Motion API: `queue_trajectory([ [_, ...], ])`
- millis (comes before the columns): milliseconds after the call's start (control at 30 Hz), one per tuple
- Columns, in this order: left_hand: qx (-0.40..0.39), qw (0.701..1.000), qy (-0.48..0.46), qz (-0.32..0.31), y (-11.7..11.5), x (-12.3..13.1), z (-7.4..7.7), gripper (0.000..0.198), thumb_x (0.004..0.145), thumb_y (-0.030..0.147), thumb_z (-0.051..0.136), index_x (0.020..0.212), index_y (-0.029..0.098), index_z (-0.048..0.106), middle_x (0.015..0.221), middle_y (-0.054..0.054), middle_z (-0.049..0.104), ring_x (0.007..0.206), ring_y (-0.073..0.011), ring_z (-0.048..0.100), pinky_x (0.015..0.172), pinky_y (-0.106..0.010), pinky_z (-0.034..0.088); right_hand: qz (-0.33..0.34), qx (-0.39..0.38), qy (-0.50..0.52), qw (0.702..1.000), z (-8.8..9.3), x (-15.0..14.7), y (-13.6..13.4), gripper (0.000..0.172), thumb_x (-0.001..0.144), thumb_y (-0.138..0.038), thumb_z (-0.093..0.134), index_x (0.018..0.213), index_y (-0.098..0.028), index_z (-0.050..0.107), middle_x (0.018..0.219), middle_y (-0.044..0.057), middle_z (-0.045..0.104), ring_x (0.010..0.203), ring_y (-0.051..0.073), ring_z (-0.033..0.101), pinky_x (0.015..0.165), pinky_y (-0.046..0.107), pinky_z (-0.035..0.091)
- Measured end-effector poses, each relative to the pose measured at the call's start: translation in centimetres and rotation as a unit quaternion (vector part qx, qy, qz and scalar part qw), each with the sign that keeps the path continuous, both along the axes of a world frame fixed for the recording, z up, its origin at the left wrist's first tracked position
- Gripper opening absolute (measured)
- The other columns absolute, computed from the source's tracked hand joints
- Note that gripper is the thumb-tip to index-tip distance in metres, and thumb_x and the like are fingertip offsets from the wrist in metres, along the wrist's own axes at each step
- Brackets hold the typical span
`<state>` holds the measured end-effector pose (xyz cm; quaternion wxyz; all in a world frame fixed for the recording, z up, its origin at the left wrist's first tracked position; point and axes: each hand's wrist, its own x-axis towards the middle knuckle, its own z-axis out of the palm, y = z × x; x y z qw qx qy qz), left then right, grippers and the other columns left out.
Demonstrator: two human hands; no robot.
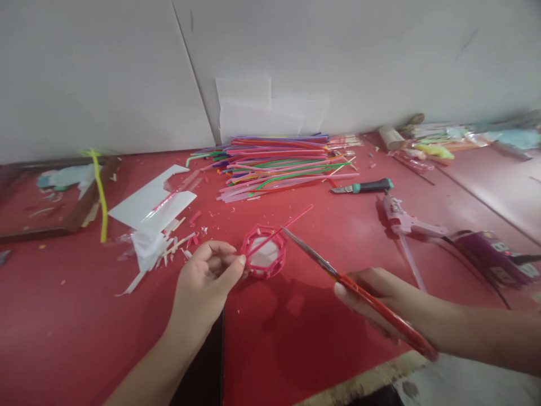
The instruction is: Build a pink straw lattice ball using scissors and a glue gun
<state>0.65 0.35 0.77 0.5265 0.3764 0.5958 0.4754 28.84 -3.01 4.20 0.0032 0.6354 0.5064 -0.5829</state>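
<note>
our left hand (207, 276) sits just left of centre, thumb and forefinger pinching the near rim of the pink straw ring (264, 251), which rests on the red tabletop (296, 338). a long pink straw (292, 220) sticks out from the ring toward the upper right. our right hand (380, 299), at lower right, is wrapped shut around the red handles of the scissors (321, 260), whose blade tips reach the straw at the ring's right edge. the blur makes it hard to tell, but the blades look nearly closed.

the risks we see are these. the ring is light and held at one point only, so a push from the blades could turn or slide it away from our pinch. the tips lie very near the ring's own wall, so a cut set slightly low could nick it rather than the loose straw. our left fingertips are just across the ring from the blades. a cut piece could spring off among the scraps at centre left. the glue gun (406, 223) lies near the right forearm, and its cord could snag.
</note>
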Motion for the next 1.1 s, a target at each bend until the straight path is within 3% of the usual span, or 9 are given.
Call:
queue_trajectory([
  [333,-0.002,1.0,-0.003,0.002,-0.1,0.1,0.2,0.035,0.068,0.03,0.083,0.087,0.019,0.057,0.065,0.005,0.068,0.06,-0.0081,0.068,0.061,-0.013,0.053,0.049,0.02,-0.009,0.999,1.1,-0.7,0.5,0.062,0.083,-0.081,0.044,0.066,-0.022,0.033,0.051,-0.006,0.037,0.045,0.007,0.039,0.041,0.021,0.027],
  [867,0.006,1.0,0.005,-0.006,-0.3,0.0,-0.1,0.031,0.073,0.031,0.081,0.089,0.02,0.058,0.068,0.005,0.068,0.062,-0.0077,0.066,0.062,-0.014,0.052,0.037,0.018,-0.013,0.999,1.9,-1.1,0.2,0.054,0.089,-0.069,0.046,0.066,-0.022,0.034,0.055,-0.005,0.035,0.048,0.007,0.034,0.041,0.022,0.027],
  [1100,0.0,1.0,0.006,-0.004,-0.1,-0.1,0.0,0.032,0.07,0.031,0.082,0.088,0.02,0.058,0.067,0.005,0.068,0.061,-0.0088,0.067,0.06,-0.015,0.052,0.062,0.023,-0.043,0.997,1.5,-0.8,0.2,0.059,0.085,-0.078,0.042,0.068,-0.022,0.033,0.06,-0.006,0.029,0.052,0.008,0.027,0.046,0.023,0.022],
])
